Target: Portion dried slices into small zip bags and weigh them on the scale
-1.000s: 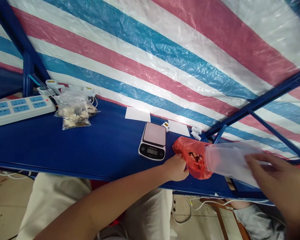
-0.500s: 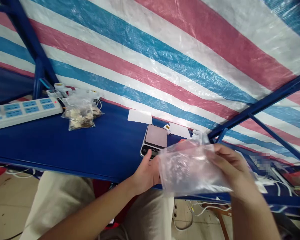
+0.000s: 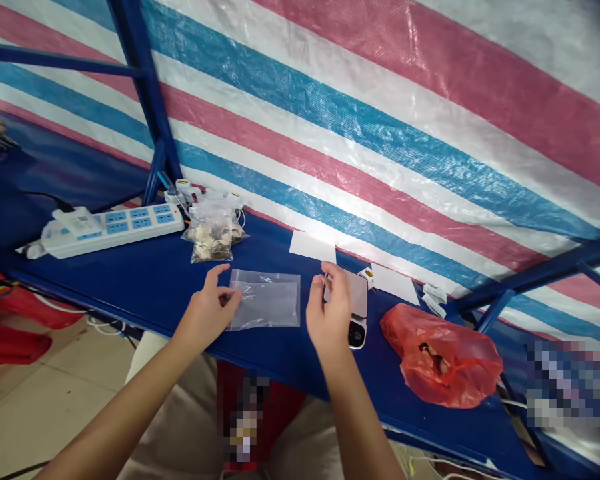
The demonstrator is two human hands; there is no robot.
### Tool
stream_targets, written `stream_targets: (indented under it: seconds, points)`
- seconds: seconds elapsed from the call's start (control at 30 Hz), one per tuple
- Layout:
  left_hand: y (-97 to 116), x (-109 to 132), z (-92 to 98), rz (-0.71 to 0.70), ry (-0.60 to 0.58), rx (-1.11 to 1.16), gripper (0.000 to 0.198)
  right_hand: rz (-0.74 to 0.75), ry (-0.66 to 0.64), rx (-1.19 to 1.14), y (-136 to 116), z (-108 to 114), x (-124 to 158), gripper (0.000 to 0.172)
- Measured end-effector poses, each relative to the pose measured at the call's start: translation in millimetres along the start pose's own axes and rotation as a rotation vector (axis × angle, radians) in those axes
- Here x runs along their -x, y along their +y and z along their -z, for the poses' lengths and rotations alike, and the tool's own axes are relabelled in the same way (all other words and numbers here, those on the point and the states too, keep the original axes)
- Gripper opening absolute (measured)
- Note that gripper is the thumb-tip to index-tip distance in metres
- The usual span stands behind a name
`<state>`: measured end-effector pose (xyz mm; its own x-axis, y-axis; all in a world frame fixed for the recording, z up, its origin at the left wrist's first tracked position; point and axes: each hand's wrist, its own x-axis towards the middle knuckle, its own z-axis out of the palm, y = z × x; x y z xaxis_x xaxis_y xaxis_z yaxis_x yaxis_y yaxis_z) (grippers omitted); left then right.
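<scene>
Now set down, the clear bag [image 3: 267,301] lies flat, loose left hand [image 3: 206,313] touching it, right hand [image 3: 330,319] released.

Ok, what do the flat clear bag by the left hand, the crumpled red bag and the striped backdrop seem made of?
Flat clear bag: thin glossy plastic film, see-through with bright creases. Crumpled red bag: thin translucent plastic, wrinkled, dark contents showing through. Striped red, white and blue backdrop: probably woven plastic tarpaulin, fine weave texture and sheen.

Two clear bags [image 3: 265,300] [image 3: 213,237]; one red bag [image 3: 445,357]; one scale [image 3: 357,297]; one power strip [image 3: 115,227]; two paper slips [image 3: 313,245] [image 3: 393,283].
</scene>
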<state>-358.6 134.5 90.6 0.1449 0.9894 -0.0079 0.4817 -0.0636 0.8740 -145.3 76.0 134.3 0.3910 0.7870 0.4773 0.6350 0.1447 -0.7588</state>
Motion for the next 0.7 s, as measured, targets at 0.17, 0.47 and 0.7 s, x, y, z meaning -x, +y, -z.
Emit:
stream_targets:
  seconds: [0.17, 0.47, 0.7]
  points:
    - [-15.0, -2.9, 11.5, -0.087, 0.034, -0.214, 0.065, 0.243, -0.513, 0.322, -5.6, -60.8, 27.4, 0.053]
    - [-21.1, -7.6, 10.7, -0.19, -0.033, -0.602, 0.05, 0.093, -0.705, 0.526, 15.2, -66.1, 28.9, 0.071]
    - [-21.0, -5.8, 8.8, -0.213, -0.054, -0.811, 0.049, 0.039, -0.661, 0.559, 13.2, -63.3, 26.6, 0.066]
